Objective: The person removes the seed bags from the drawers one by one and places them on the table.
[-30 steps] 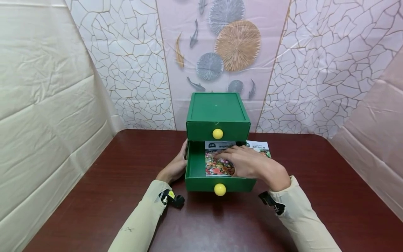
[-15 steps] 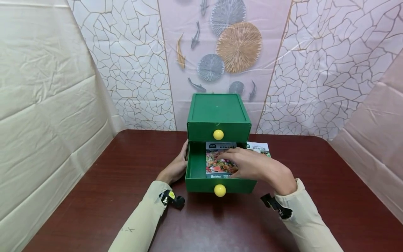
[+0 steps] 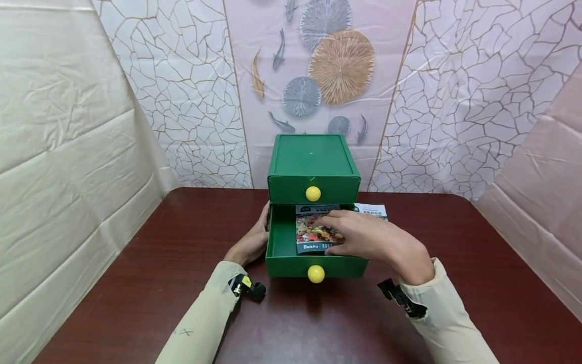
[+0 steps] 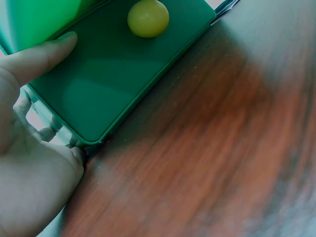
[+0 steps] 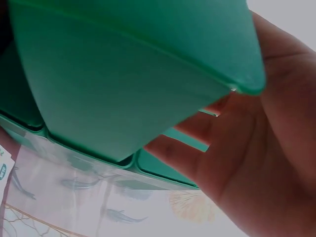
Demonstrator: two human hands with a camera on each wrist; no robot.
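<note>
A green drawer cabinet (image 3: 313, 156) has one drawer (image 3: 284, 240) pulled out below its top drawer. Inside that drawer lies a seed packet (image 3: 313, 235) with a flower picture and "Beishu" on its near strip. My right hand (image 3: 370, 237) reaches over the drawer's right side and holds the packet, thumb at its near edge and fingers over the flowers. In the right wrist view the drawer wall hides these fingertips. My left hand (image 3: 252, 242) grips the cabinet's left side. In the left wrist view its thumb (image 4: 54, 52) lies on a green front panel with a yellow knob (image 4: 148, 19).
A second seed packet (image 3: 372, 209) shows partly beside the cabinet on the right, behind my right hand. The dark red table (image 3: 195, 242) carries everything. A patterned cloth backdrop (image 3: 195, 101) hangs behind, with pale cloth (image 3: 68, 177) at the left.
The packet's near strip has come into view and its near end has risen, bending the packet. My right hand has shifted slightly right. The left hand keeps its place.
</note>
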